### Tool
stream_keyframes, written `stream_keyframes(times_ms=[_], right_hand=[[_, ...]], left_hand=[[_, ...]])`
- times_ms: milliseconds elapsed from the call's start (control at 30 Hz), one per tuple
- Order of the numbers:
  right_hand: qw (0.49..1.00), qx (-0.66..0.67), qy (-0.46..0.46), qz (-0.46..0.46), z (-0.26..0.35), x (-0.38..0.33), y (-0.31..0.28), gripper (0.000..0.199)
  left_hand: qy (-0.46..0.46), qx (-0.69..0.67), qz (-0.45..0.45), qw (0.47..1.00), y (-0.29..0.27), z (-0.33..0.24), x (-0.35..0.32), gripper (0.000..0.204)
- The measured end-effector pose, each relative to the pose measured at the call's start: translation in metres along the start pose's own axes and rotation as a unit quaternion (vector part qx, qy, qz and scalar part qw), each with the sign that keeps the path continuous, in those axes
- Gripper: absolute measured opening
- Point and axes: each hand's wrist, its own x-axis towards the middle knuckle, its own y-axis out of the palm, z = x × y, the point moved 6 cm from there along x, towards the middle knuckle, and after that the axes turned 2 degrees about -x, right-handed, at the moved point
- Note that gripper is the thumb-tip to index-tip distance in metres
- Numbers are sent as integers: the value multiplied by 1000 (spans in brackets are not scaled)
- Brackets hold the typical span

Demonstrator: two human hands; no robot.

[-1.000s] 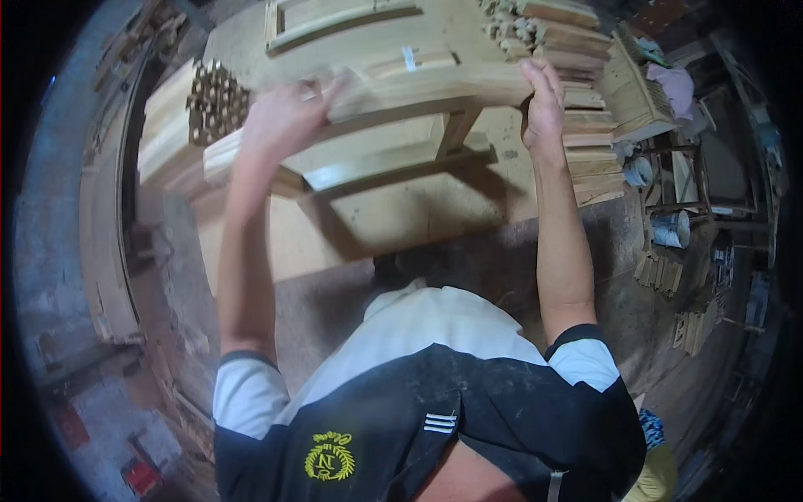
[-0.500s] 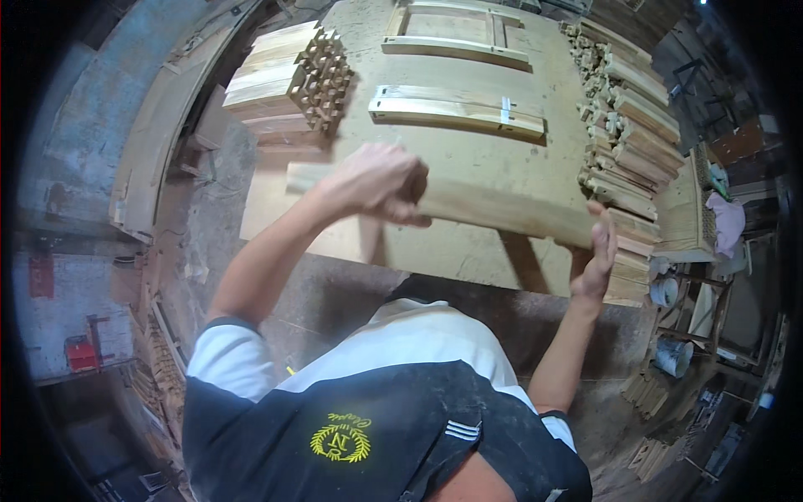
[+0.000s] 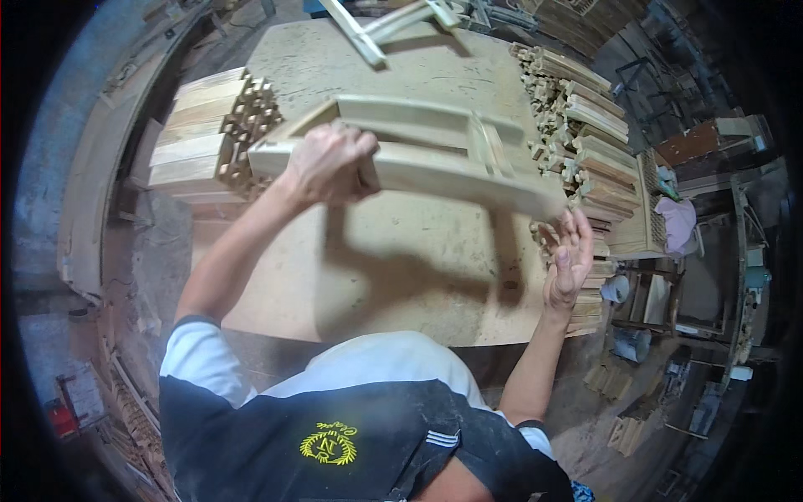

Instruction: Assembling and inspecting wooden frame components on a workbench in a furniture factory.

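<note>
My left hand [image 3: 333, 166] is closed around the near rail of a pale wooden frame [image 3: 431, 177], left of the rail's middle. The frame has two long rails, joined by a crosspiece at the left and another toward the right. It is held above a broad worktable [image 3: 276, 280], where its dark shadow falls. At the rail's right end is my right hand [image 3: 569, 261], open with fingers stretched upward. That end is blurred, so I cannot tell whether the palm touches it.
A stack of pale wooden pieces with notched ends [image 3: 196, 138] sits on the table's left. Along the right edge runs a long row of stacked wooden pieces [image 3: 598, 159]. Another pale wooden frame [image 3: 381, 33] lies angled at the far edge. A pink cloth [image 3: 674, 224] hangs beyond the right side.
The held wood has moved up and away from my body, and its far rail and crosspieces now show. The camera view has shifted. The far frame now lies at a different angle.
</note>
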Motion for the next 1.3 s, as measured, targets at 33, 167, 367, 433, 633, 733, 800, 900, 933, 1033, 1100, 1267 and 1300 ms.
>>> stream_keyframes(times_ms=[33,167,367,433,633,733,800,900,933,1033,1100,1267,1300], right_hand=[[999,10,33,12,-12,0,-8,68],[989,-31,141,-30,-66,-33,-46,50],[946,-105,293,-93,-106,-102,-66,39],[931,-127,327,-101,-107,-114,-66,34],[924,-148,338,-97,-111,-127,-66,31],[925,-150,343,-58,-114,-135,-64,31],[923,-148,354,-40,-122,-145,-64,33],[917,-158,364,-34,-143,-162,-62,38],[918,-176,355,-35,-152,-163,-59,41],[906,-262,332,-32,-182,-163,-58,49],[900,-223,373,31,-175,-147,-33,51],[895,-343,278,68,-185,-142,-33,58],[901,-325,277,77,-183,-142,-33,60]], left_hand=[[-5,14,-10,1000,19,24,15,44],[-46,62,-13,997,127,130,79,53],[-131,-26,28,991,219,110,122,117],[-82,-102,139,982,260,63,102,119],[-76,-123,146,979,261,-5,42,107],[-83,-121,218,965,237,-49,0,95],[-77,-141,224,961,226,-76,-36,104],[-78,-154,151,973,199,-103,-72,106],[-73,-139,112,981,191,-108,-82,105],[-225,-174,88,955,155,-78,-130,98],[-330,-49,14,943,121,-36,-178,89],[-537,-351,-43,766,150,35,-284,42],[-566,-328,-49,755,149,33,-288,40]])
